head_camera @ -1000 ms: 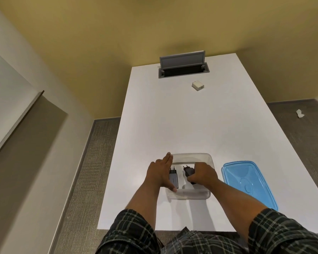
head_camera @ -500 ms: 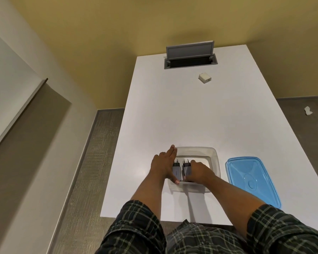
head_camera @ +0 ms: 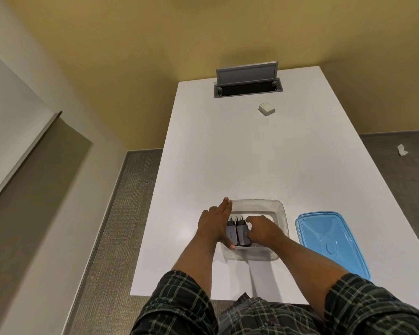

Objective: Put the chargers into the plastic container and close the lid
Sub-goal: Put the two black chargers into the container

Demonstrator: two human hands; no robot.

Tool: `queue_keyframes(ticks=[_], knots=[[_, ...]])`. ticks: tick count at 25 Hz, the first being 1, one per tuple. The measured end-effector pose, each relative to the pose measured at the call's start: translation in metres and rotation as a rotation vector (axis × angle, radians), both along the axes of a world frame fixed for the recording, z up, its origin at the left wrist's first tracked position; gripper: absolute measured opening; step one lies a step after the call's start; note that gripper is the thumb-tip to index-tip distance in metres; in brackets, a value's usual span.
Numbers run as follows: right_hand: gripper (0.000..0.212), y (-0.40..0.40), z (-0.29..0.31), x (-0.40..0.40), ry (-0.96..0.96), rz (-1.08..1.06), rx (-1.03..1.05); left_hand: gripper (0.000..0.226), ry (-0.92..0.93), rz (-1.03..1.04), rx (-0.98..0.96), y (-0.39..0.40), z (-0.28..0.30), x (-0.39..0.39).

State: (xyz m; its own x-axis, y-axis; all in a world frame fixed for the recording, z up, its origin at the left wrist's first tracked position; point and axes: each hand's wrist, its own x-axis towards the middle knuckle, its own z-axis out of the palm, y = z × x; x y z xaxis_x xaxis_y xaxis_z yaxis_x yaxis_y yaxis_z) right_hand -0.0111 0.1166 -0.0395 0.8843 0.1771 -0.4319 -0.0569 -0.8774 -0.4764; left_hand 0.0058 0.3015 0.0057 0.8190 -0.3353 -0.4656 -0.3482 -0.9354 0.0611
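Container interior: two dark chargers and both hands crowd the clear container; its right half lies open.
Right of container: blue lid lies flat.
Frame centre: bare tabletop.
Upper centre: white charger, raised cable hatch.

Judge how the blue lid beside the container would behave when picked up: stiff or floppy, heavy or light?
The blue lid looks thin and moulded, so probably light and slightly flexible. It lies flat on the table, so lifting an edge may take fingernails. Its glossy surface may be slippery.
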Motion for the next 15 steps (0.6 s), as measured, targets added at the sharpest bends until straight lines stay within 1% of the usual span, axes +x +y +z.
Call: queue_keyframes(ticks=[6,8,11,15], knots=[[0.022,-0.002,0.012,0.012,-0.194,0.098,-0.171,0.145,-0.015,-0.040,0.089,-0.009,0.007,0.005],[0.024,-0.002,0.014,0.016,-0.246,0.113,-0.181,0.137,-0.065,-0.097,0.136,-0.015,0.009,0.009],[0.024,-0.004,0.016,0.021,-0.323,0.147,-0.149,0.114,-0.118,-0.177,0.125,-0.023,0.016,0.020],[0.017,-0.009,0.017,0.032,-0.475,0.108,-0.027,0.106,-0.139,-0.213,0.079,-0.024,0.023,0.045]])
